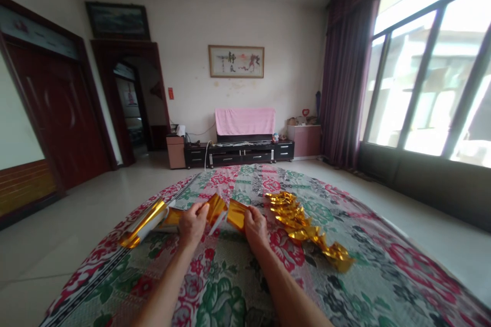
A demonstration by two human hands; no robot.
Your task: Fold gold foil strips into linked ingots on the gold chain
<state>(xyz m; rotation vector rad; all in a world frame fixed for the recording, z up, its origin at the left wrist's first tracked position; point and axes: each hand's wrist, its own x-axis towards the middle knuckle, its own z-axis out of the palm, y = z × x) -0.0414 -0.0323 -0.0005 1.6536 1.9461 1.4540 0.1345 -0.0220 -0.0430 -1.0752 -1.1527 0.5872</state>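
- Gold foil sheet (216, 209), glossy, lower centre of the frame; pinched at its left edge by the left hand (193, 223), thumb and fingers closed on it. A pale edge shows at its lower corner.
- Gold foil piece (236, 214), just right of the sheet, a narrow gap showing between the two; gripped at its right edge by the right hand (255, 222), fingers curled closed. Whether the two pieces join out of sight cannot be told.
- Gold foil roll (149, 220), lower left of the frame, lying slantwise, well apart from the right hand and near the left.
- Crumpled gold foil strip (293, 217), right of the right hand, gathered in ruffled folds and trailing towards the lower right.
- Handling, as judged: very light, thin and pliant; slick on the face, quick to crease, probably easy to tear. Best held flat between thumb and fingertips close to an edge, without hard squeezing; the roll is better taken around its body than by its loose end.
- Support: flowered tablecloth (220, 299), patterned red, green and grey, beneath both forearms.
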